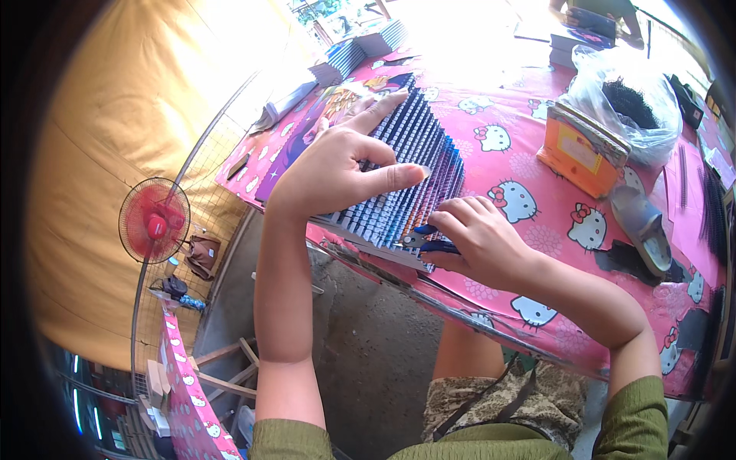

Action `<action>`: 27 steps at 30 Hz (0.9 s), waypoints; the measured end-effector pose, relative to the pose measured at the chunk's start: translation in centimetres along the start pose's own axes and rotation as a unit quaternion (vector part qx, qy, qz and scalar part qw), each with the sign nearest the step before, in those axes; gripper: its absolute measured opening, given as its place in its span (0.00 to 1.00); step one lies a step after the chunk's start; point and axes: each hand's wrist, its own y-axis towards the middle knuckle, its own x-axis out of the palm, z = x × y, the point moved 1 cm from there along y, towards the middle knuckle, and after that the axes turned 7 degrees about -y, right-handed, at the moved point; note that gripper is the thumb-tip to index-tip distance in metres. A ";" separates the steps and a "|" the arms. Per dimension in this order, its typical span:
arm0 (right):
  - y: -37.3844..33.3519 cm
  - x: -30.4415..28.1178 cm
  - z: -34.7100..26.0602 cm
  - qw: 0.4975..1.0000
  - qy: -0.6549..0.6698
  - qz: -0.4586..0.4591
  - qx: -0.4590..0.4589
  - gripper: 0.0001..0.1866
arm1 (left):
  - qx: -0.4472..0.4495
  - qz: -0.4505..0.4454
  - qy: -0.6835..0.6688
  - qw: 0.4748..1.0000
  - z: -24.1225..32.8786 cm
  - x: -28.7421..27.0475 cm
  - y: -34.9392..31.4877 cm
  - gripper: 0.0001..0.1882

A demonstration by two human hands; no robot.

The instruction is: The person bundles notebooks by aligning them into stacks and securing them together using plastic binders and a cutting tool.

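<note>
1 stack of coil-bound books (377,213) lies on the pink patterned tablecloth (479,201); coils already line the visible spines. Left hand (345,165) spreads over it; right hand (479,241) grips blue-handled pliers (439,247) at the near edge. Coil ends remaining: cannot tell.

A hand could pass over the desk (537,172) between stack (429,146) and orange pack (579,149); bag (586,80) and slipper (642,230) obstruct the right; left fingers (378,113) block the stack's top; right fingers (452,216) and pliers (415,240), its near corner.
</note>
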 end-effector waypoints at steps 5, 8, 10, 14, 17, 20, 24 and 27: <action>-0.1 -1.0 0.0 0.998 -0.049 0.044 -0.025 0.22 | 0.012 0.006 0.031 0.999 0.2 0.0 -0.3 0.24; 0.3 -0.5 -0.3 0.997 -0.062 0.037 -0.036 0.24 | -0.007 0.012 -0.001 1.000 0.1 0.1 -0.4 0.27; 0.6 -0.2 0.0 1.000 0.001 -0.013 -0.024 0.23 | 0.005 0.009 0.018 1.000 0.2 0.1 -0.5 0.24; 2.3 -0.6 1.6 0.840 0.401 -0.281 0.235 0.25 | -0.024 -0.018 -0.049 0.998 0.4 -0.2 0.0 0.27; 2.4 -1.8 0.8 0.704 0.498 -0.353 0.363 0.24 | 0.005 -0.006 0.011 1.000 0.4 0.0 -0.2 0.23; 0.8 -0.7 0.3 0.957 0.203 -0.165 0.124 0.24 | 0.003 0.002 0.008 1.000 0.4 -0.1 -0.4 0.23; 0.0 -0.6 -0.7 0.999 -0.011 0.044 -0.009 0.24 | 0.008 0.002 0.012 1.000 0.5 0.1 -0.2 0.24; 0.0 0.2 -0.4 0.991 0.086 -0.078 0.060 0.22 | 0.017 0.003 0.020 1.000 0.4 0.1 -0.1 0.24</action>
